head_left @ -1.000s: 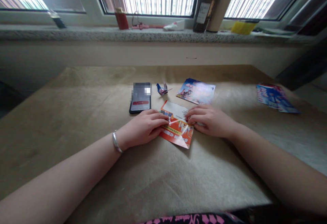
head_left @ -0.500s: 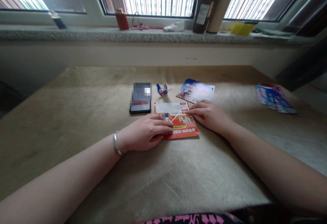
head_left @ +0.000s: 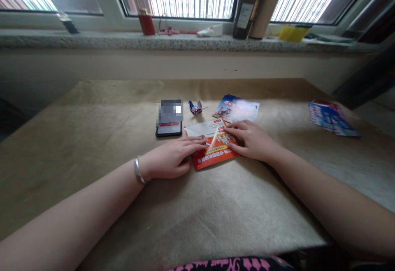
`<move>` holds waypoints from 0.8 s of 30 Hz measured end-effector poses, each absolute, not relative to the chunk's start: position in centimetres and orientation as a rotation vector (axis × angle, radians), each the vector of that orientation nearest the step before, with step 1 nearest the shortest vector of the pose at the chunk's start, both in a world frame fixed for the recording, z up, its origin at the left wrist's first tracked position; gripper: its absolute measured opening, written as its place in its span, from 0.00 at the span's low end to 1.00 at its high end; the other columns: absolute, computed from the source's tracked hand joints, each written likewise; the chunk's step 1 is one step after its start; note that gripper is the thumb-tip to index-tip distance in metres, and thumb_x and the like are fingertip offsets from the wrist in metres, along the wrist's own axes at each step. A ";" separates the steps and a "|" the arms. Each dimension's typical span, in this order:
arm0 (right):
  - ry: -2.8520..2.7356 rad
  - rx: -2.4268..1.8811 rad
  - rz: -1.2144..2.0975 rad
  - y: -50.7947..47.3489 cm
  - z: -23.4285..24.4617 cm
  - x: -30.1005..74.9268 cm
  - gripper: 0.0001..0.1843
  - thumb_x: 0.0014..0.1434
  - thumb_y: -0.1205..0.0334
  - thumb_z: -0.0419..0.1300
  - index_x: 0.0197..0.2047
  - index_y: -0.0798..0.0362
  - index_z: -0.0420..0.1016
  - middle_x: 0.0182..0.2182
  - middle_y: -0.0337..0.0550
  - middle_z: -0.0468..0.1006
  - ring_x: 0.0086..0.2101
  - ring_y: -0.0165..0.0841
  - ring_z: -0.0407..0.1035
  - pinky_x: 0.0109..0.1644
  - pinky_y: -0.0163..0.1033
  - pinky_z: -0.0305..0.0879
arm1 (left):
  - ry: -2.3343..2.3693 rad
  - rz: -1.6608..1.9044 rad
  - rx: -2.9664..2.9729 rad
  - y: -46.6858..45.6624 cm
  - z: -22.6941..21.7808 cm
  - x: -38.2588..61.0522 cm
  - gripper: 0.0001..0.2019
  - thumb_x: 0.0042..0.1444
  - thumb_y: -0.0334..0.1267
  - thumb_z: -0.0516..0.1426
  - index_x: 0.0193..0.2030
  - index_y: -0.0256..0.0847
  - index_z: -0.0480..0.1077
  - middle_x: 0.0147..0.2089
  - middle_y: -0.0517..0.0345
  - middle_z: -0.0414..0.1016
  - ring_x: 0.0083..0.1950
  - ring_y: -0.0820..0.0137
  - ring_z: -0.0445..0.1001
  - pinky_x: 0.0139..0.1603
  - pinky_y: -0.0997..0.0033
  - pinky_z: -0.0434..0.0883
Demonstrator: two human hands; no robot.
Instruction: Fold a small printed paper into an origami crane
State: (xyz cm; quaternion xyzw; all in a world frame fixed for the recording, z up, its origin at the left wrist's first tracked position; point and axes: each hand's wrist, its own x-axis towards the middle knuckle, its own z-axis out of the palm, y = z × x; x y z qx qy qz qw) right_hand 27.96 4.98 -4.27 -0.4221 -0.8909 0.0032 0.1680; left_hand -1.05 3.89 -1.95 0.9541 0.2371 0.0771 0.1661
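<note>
The sheet (head_left: 213, 143) lies on the table (head_left: 197, 221) between the two hands, turned a little askew to the person. It looks close to square, so no long axis stands out; its orange half faces the person and its white half the window. The left hand (head_left: 168, 158) comes in from the left side, its fingers stretched out flat, resting on the paper without grasping it. The right hand (head_left: 256, 141) covers the right edge, thumb and forefinger spread apart on top, not clenched. Neither is nearer, since both touch the sheet, but the left fingertips reach further in towards its middle. The phone (head_left: 169, 129) and the folded bird (head_left: 195, 108) lie beyond it, and its far right corner meets or overlaps the flyers (head_left: 226, 106); I cannot tell which.
</note>
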 end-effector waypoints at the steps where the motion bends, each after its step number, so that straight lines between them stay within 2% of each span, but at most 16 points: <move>1: -2.546 -1.215 -0.007 4.9 -4.3 27.9 0.26 0.57 0.52 0.57 0.57 0.53 0.70 0.52 0.52 0.72 0.51 0.45 0.64 0.55 0.54 0.63 | 0.671 0.209 2.707 3.9 -2.0 -1.1 0.29 0.51 0.27 0.52 0.63 0.40 0.60 0.67 0.49 0.57 0.68 0.64 0.55 0.67 0.57 0.58; 4: -2.559 -1.258 -0.029 4.8 -4.3 27.8 0.27 0.57 0.51 0.57 0.58 0.54 0.68 0.55 0.53 0.69 0.53 0.47 0.63 0.56 0.55 0.62 | 0.675 0.221 2.695 4.0 -2.1 -1.0 0.26 0.54 0.28 0.52 0.62 0.41 0.61 0.66 0.50 0.59 0.67 0.64 0.56 0.67 0.56 0.58; 7: -2.542 -1.253 -0.031 4.7 -4.2 27.6 0.24 0.58 0.53 0.57 0.56 0.52 0.70 0.57 0.53 0.68 0.53 0.47 0.63 0.55 0.56 0.63 | 0.678 0.285 2.688 4.0 -2.3 -0.9 0.22 0.58 0.31 0.52 0.60 0.41 0.64 0.64 0.49 0.63 0.66 0.63 0.59 0.66 0.55 0.60; 13: -2.597 -1.024 -0.023 4.5 -4.0 27.2 0.17 0.60 0.60 0.56 0.52 0.48 0.73 0.54 0.47 0.72 0.52 0.43 0.64 0.56 0.54 0.62 | 0.658 0.311 2.702 4.1 -2.6 -0.8 0.21 0.59 0.33 0.52 0.60 0.42 0.64 0.63 0.49 0.63 0.65 0.62 0.60 0.65 0.54 0.61; 16: -2.662 -0.857 0.065 4.3 -3.7 27.0 0.16 0.60 0.57 0.57 0.51 0.49 0.74 0.52 0.46 0.74 0.53 0.41 0.64 0.58 0.54 0.60 | 0.664 0.306 2.735 4.1 -2.6 -0.8 0.20 0.60 0.35 0.52 0.60 0.40 0.64 0.63 0.49 0.64 0.64 0.62 0.61 0.64 0.54 0.62; 19: -2.703 -0.722 0.182 4.1 -3.4 26.7 0.19 0.58 0.53 0.59 0.51 0.49 0.74 0.50 0.47 0.75 0.53 0.40 0.64 0.57 0.51 0.62 | 0.663 0.331 2.745 4.1 -2.6 -0.7 0.19 0.62 0.35 0.51 0.59 0.40 0.65 0.61 0.49 0.66 0.63 0.62 0.62 0.64 0.54 0.62; 24: -2.718 -0.666 0.221 3.9 -3.3 26.6 0.19 0.59 0.53 0.59 0.52 0.48 0.73 0.50 0.46 0.75 0.52 0.38 0.65 0.56 0.51 0.63 | 0.660 0.365 2.749 4.1 -2.6 -0.7 0.16 0.61 0.35 0.52 0.56 0.41 0.67 0.59 0.49 0.68 0.62 0.63 0.64 0.63 0.54 0.64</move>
